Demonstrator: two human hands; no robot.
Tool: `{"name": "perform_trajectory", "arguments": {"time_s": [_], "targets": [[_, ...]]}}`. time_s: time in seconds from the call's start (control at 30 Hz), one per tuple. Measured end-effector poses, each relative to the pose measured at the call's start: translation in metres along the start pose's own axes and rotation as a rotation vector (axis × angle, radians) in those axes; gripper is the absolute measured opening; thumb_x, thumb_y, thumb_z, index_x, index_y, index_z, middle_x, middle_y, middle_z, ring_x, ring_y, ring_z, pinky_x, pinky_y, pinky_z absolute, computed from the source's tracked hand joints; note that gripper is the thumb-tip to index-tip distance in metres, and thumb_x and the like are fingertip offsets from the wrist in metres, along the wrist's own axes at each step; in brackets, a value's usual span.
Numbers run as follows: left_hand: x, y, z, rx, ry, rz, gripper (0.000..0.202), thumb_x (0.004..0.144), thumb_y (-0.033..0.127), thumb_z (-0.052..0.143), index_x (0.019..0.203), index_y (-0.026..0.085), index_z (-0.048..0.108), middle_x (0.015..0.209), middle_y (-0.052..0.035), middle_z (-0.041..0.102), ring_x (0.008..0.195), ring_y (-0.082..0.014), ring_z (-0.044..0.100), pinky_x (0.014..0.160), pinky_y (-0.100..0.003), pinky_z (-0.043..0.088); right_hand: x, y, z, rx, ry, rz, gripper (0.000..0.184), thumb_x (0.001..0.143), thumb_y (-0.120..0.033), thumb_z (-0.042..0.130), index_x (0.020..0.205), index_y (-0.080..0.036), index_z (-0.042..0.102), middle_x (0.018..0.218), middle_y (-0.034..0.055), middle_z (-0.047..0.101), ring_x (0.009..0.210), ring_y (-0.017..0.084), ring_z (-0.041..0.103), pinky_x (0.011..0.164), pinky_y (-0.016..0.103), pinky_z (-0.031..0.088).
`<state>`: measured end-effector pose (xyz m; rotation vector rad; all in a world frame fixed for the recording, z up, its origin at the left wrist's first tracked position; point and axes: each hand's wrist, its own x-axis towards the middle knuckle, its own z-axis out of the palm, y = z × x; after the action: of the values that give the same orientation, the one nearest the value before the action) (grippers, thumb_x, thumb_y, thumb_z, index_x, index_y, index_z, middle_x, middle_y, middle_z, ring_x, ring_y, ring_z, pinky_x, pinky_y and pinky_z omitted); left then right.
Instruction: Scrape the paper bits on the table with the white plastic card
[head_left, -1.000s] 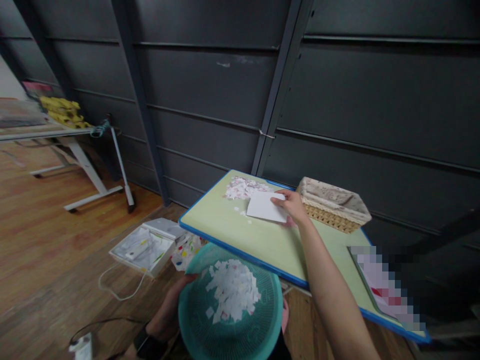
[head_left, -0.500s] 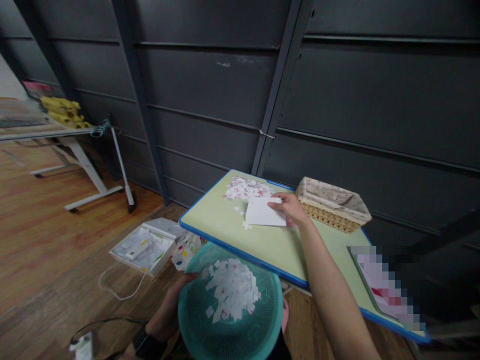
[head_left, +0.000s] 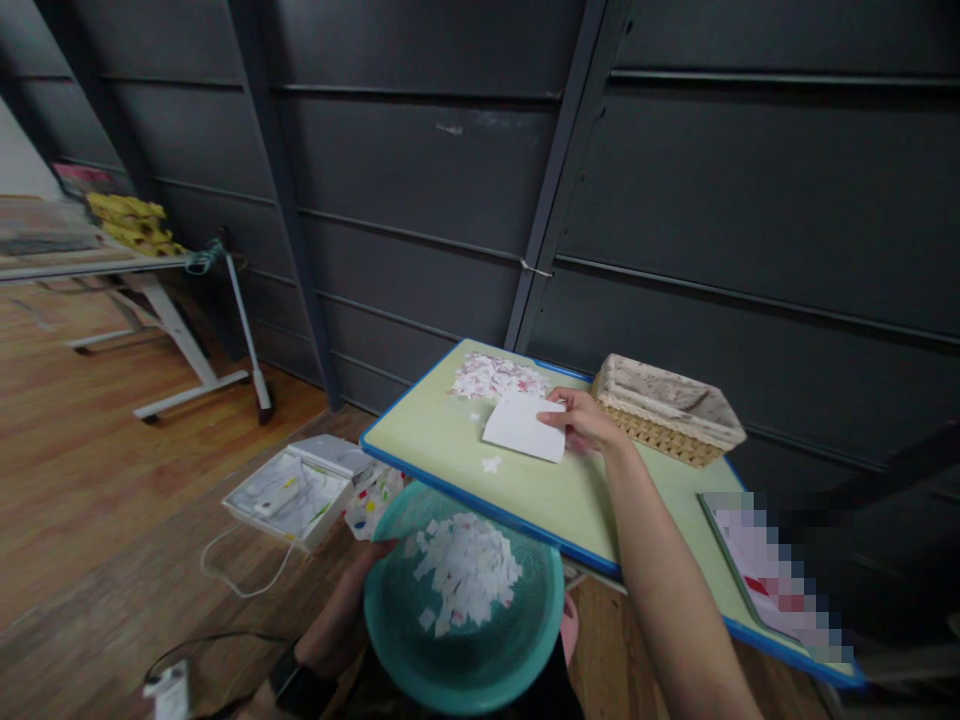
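Note:
My right hand (head_left: pixel 587 420) pinches a white card (head_left: pixel 523 428) by its right side, low over the pale green tabletop (head_left: pixel 420 420). Behind the card lies a heap of small paper scraps (head_left: pixel 499 376); a few loose scraps (head_left: pixel 491 465) are on the table just in front of it. My left hand (head_left: pixel 375 560) grips the left rim of a teal plastic colander (head_left: pixel 517 675), its fingers partly hidden by the rim. Inside the colander is a pile of white paper pieces (head_left: pixel 469 570). The colander sits below the table's front edge.
A cloth-lined wicker basket (head_left: pixel 667 415) stands at the table's back right. A pixelated flat item (head_left: pixel 772 580) lies at the right end. An open white box (head_left: pixel 289 495) with a cord and a power strip (head_left: pixel 171 690) are at lower left. Dark metal panels (head_left: pixel 420 160) rise behind.
My right hand has drawn the card slightly left and toward me, turning it a little. A small cluster of scraps has shifted nearer the front edge. My left hand still holds the colander.

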<state>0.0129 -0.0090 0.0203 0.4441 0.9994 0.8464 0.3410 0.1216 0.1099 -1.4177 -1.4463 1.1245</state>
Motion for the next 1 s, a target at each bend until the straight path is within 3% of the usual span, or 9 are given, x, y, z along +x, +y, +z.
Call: {"name": "perform_trajectory", "arguments": {"time_s": [0.17,0.37,0.53,0.63,0.73,0.9,1.0], "targets": [[-0.002,0.003,0.003,0.013,0.018,-0.018,0.051,0.079,0.030,0.059,0.125,0.010,0.048,0.078,-0.0051,0.078,0.065,-0.0222,0.071,0.066,-0.032,0.053,-0.001,0.001,-0.001,-0.057,-0.097,0.084,0.042,0.050,-0.034,0.077,0.068,-0.021,0.042,0.048,-0.0101,0.042,0.032,0.004,0.030,0.031,0.018,0.013],[-0.005,0.006,0.004,0.005,-0.014,-0.033,0.048,0.081,0.032,0.057,0.121,0.008,0.052,0.081,-0.0062,0.078,0.071,-0.0226,0.071,0.070,-0.031,0.053,-0.001,-0.001,0.009,-0.088,-0.257,0.081,0.046,0.048,-0.032,0.077,0.059,-0.021,0.034,0.046,-0.0110,0.037,0.035,0.003,0.032,0.033,0.017,0.017],[-0.002,0.005,0.002,-0.021,-0.017,-0.025,0.053,0.080,0.033,0.058,0.126,0.009,0.049,0.081,-0.0068,0.078,0.070,-0.0233,0.072,0.071,-0.034,0.054,0.001,0.002,0.032,-0.049,-0.479,0.051,0.046,0.047,-0.030,0.080,0.058,-0.019,0.037,0.049,-0.0101,0.041,0.043,0.004,0.041,0.036,0.015,0.026],[0.000,0.004,0.000,-0.014,-0.019,-0.014,0.052,0.079,0.032,0.060,0.124,0.010,0.049,0.086,-0.0079,0.078,0.076,-0.0239,0.072,0.074,-0.035,0.054,0.001,0.003,0.043,-0.004,-0.543,0.047,0.043,0.049,-0.031,0.081,0.061,-0.018,0.042,0.052,-0.0091,0.045,0.045,0.005,0.044,0.037,0.015,0.029],[0.001,0.003,-0.003,-0.005,-0.027,0.004,0.047,0.079,0.032,0.060,0.120,0.011,0.051,0.086,-0.0076,0.078,0.075,-0.0225,0.072,0.073,-0.034,0.054,0.004,0.003,0.042,0.061,-0.395,0.012,0.039,0.051,-0.035,0.080,0.068,-0.018,0.048,0.056,-0.0064,0.053,0.046,0.007,0.047,0.039,0.016,0.033],[0.003,0.004,-0.006,-0.005,-0.010,-0.018,0.039,0.079,0.031,0.059,0.113,0.013,0.054,0.082,-0.0055,0.078,0.071,-0.0216,0.072,0.073,-0.033,0.054,0.014,0.007,0.015,0.190,0.268,-0.077,0.043,0.053,-0.041,0.075,0.084,-0.018,0.057,0.065,-0.0008,0.061,0.052,0.012,0.052,0.044,0.022,0.037],[0.006,0.002,-0.009,-0.001,-0.009,-0.006,0.039,0.079,0.031,0.059,0.113,0.013,0.053,0.079,-0.0055,0.078,0.071,-0.0218,0.072,0.071,-0.033,0.054,0.018,0.011,0.001,0.048,0.431,-0.098,0.040,0.054,-0.041,0.070,0.082,-0.015,0.062,0.066,0.0015,0.061,0.053,0.013,0.051,0.046,0.024,0.036]]}}
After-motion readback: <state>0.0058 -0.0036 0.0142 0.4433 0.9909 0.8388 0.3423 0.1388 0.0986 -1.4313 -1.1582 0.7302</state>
